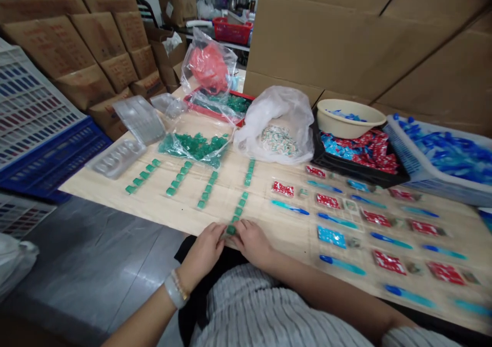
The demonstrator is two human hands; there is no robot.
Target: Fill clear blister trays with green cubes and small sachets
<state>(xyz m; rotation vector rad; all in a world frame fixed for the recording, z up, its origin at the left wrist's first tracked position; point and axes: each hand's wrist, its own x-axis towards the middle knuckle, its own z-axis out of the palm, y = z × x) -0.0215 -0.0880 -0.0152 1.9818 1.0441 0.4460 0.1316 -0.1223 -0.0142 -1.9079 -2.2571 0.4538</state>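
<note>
At the table's near edge my left hand (209,243) and my right hand (251,240) are close together, both closed at the fingertips. Between them lies a small square green piece (231,229), with fingertips at its two sides. It is the nearest of a row of green pieces (239,211) running away from me; faint clear plastic seems to lie under the row. More such rows stand to the left, including a middle row (208,188) and a far-left row (143,175). Behind them, a clear bag (196,147) holds many loose green pieces. Blur hides the exact finger contact.
Clear moulded trays (117,158) lie at the left. To the right are several blue pens (290,207) with red packets (282,188). Further back stand a white bag (282,116), a cream basin (349,124), a black crate (402,175) and a white basket (426,170).
</note>
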